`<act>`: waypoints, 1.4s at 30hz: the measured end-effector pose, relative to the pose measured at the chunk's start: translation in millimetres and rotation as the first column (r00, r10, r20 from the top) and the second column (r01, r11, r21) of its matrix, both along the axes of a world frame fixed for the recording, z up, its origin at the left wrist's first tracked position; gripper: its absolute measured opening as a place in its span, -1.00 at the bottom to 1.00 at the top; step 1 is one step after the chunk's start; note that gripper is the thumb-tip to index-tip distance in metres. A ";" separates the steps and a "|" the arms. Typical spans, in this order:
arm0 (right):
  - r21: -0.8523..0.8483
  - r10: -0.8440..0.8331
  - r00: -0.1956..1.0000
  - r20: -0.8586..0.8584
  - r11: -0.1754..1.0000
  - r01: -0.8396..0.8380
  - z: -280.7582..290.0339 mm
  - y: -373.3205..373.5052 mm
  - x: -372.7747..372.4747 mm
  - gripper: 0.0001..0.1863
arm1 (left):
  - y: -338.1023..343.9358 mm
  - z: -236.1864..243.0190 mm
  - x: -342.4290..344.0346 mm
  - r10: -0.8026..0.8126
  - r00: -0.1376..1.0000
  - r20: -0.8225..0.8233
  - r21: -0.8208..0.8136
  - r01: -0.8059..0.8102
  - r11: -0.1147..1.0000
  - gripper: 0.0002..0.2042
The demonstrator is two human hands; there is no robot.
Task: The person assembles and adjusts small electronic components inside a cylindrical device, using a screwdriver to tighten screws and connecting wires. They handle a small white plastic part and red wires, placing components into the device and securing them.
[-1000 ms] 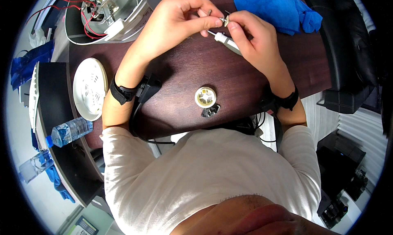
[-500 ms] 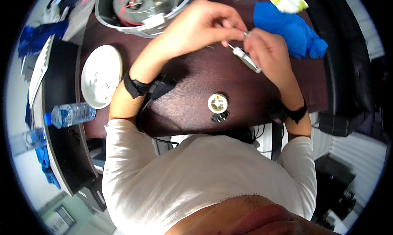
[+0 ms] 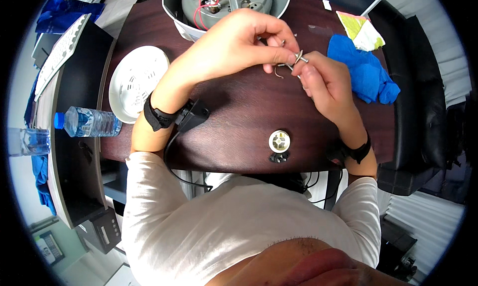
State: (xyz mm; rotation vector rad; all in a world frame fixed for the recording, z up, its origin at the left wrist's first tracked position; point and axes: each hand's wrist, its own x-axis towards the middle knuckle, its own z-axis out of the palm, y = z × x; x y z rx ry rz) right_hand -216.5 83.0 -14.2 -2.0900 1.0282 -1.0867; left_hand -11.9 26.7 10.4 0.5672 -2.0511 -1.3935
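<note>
Left hand (image 3: 245, 46) pinching small metal part (image 3: 299, 57), right hand (image 3: 327, 84) curled beside it, hold unclear, blue cloth (image 3: 361, 69) right of grip

Cloth (image 3: 358, 69) — blue; small part (image 3: 304, 60) — silvery, perhaps.

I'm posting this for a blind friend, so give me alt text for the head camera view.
A person's left hand and right hand hold small metal pieces over a dark table. An open grey housing sits beyond them, a round white tray to the left, a blue cloth to the right.
</note>
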 end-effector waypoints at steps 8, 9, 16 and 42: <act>0.347 0.113 0.977 0.178 0.922 -0.170 7.8 -12.8 28.5 -0.74 | -11.0 11.8 33.7 -0.028 0.988 0.149 -0.108 0.045 0.993 -0.89; 0.380 0.126 0.968 0.217 0.902 -0.202 7.9 -14.5 31.1 -0.74 | -12.9 13.4 36.1 -0.012 0.987 0.162 -0.164 0.039 0.986 -0.89; 0.197 -0.007 0.954 0.300 0.979 -0.055 -2.6 -23.9 56.0 -0.76 | -19.6 23.5 52.4 0.327 0.945 0.027 -0.442 -0.282 0.852 -0.84; 0.569 -0.232 0.727 0.646 0.781 -0.257 -0.1 -53.6 82.0 -0.73 | -37.3 7.4 53.6 0.513 0.858 0.014 -0.569 -0.415 0.710 -0.81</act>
